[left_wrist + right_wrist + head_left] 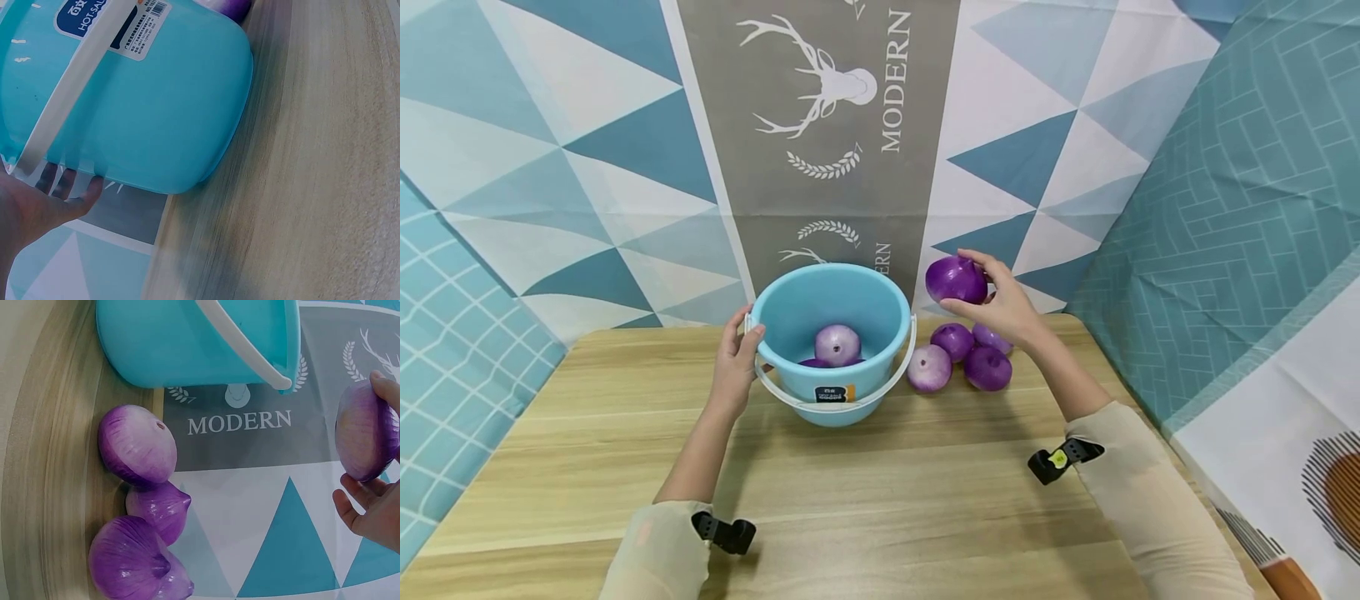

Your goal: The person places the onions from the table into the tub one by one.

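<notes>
A light blue bucket (820, 292) stands upright with its white handle (842, 408) lowered across the front. Inside it, a pale purple onion (838, 345) shows above darker ones that are partly hidden. My left hand (735, 363) holds the bucket at its left side, thumb at the rim; in the left wrist view its fingers (78, 187) lie against the wall. Raised to the right of the bucket, my right hand (1000, 304) pinches a dark purple onion (953, 278) between thumb and fingers. The right wrist view shows this onion (361, 431) well off the table.
Several onions sit clustered on the wooden table (865, 508) right of the bucket, among them a pale one (929, 369) and a dark one (987, 368). A patterned cloth backdrop (820, 183) rises behind the table, with teal hangings (1240, 208) along the right.
</notes>
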The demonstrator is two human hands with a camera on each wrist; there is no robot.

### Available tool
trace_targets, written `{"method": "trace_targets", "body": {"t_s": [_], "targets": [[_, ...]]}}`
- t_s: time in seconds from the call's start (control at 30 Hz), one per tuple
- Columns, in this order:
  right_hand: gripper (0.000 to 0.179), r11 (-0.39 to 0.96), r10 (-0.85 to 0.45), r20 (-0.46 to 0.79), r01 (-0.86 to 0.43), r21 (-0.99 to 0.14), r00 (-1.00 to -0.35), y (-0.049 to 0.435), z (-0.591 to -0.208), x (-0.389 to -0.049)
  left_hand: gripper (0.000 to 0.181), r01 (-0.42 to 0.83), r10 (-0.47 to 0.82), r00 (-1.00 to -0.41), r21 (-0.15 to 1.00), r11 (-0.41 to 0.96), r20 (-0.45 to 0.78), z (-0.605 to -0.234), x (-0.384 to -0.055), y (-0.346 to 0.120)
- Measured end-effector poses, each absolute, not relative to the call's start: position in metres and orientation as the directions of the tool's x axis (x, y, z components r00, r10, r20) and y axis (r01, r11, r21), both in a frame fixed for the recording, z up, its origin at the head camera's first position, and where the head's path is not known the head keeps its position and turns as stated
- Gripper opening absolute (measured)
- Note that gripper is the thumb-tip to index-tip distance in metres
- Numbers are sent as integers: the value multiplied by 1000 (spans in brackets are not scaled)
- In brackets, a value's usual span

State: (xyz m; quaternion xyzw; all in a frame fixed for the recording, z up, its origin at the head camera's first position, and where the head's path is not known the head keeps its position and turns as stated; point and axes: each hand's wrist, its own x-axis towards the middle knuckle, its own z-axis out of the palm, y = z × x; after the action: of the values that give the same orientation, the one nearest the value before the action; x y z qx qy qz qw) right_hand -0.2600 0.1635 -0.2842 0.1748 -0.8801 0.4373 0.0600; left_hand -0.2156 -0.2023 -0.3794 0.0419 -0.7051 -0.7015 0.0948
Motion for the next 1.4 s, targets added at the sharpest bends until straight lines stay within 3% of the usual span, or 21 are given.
{"method": "trace_targets", "body": {"t_s": [1.0,1.4], "targets": [[77,538,-300,284,-407,-738,-911,145,-281,-264,52,70,-199,-977,997,20,73,-381,-217,-203],[80,506,-312,278,-406,-761,-909,131,-280,-265,56,141,-195,-970,990,20,142,-383,-216,-203]]}}
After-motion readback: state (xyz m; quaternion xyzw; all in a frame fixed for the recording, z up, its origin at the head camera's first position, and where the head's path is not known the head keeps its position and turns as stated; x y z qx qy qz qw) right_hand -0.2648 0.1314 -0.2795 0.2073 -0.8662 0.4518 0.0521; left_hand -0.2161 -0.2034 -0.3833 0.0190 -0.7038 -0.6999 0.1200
